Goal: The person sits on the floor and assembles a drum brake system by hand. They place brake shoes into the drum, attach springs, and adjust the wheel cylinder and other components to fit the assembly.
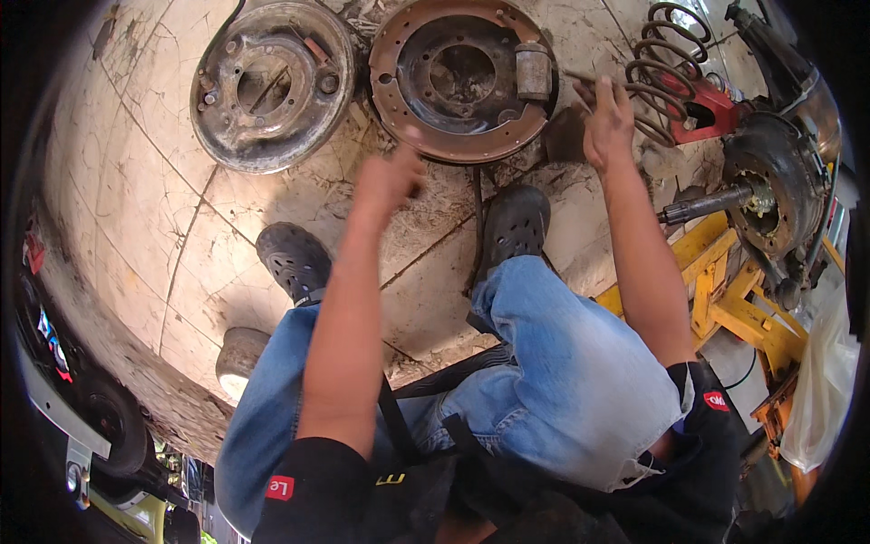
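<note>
A rusty round brake backing plate [390, 100] lies on the cracked concrete floor in front of me, with a grey wheel cylinder [533, 71] on its right side. My left hand [390, 177] is blurred, fingers curled, just below the plate's lower edge. My right hand [609, 122] is raised to the right of the plate, its fingers closed around a thin metal rod [580, 82] that points toward the plate. A second, grey backing plate [213, 118] lies further left, away from both hands.
Dark coil springs [666, 54] in a red clamp [707, 109] lie right of my right hand. An axle hub [770, 190] rests on a yellow stand [734, 299]. My black clogs [294, 258] and jeans fill the middle. A white bag [825, 381] hangs at right.
</note>
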### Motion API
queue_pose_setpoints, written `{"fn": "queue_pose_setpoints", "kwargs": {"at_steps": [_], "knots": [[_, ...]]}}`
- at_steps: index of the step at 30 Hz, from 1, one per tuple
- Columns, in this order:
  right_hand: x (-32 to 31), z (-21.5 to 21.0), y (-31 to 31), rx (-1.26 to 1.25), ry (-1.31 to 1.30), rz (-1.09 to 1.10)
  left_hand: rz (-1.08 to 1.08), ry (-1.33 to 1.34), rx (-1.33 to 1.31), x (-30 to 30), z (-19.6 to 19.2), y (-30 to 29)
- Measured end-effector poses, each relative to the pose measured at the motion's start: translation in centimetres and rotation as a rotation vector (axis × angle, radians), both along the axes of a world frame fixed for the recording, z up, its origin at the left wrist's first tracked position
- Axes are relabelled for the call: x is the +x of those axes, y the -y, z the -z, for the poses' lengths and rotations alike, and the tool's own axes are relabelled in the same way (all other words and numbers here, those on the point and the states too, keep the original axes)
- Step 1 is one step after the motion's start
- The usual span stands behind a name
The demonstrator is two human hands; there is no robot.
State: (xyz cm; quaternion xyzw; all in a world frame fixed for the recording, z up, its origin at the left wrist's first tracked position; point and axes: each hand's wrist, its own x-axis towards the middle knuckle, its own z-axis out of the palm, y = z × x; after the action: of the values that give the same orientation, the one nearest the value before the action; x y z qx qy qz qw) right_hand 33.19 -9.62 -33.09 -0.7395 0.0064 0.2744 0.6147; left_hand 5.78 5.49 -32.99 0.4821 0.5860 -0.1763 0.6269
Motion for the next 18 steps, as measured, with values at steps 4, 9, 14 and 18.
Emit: {"fn": "queue_pose_setpoints", "kwargs": {"at_steps": [4, 9, 14, 18], "knots": [[-2.8, 0.7, 2.5, 0.067, -0.277, 0.099, -0.156, 0.281, 0.714, 1.0, -0.3, -6.1], [-2.0, -0.2, 0.8, 0.054, -0.257, 0.078, -0.034, 0.231, 0.699, 3.2, 2.2, -5.8], [-1.5, -3.4, -0.7, -0.079, 0.114, -0.182, 0.05, 0.119, 0.623, 3.7, 1.2, -4.2], [-1.8, -4.9, -2.6, -0.19, 0.339, -0.4, 0.049, 0.107, 0.751, 3.8, 1.3, -4.0]]}}
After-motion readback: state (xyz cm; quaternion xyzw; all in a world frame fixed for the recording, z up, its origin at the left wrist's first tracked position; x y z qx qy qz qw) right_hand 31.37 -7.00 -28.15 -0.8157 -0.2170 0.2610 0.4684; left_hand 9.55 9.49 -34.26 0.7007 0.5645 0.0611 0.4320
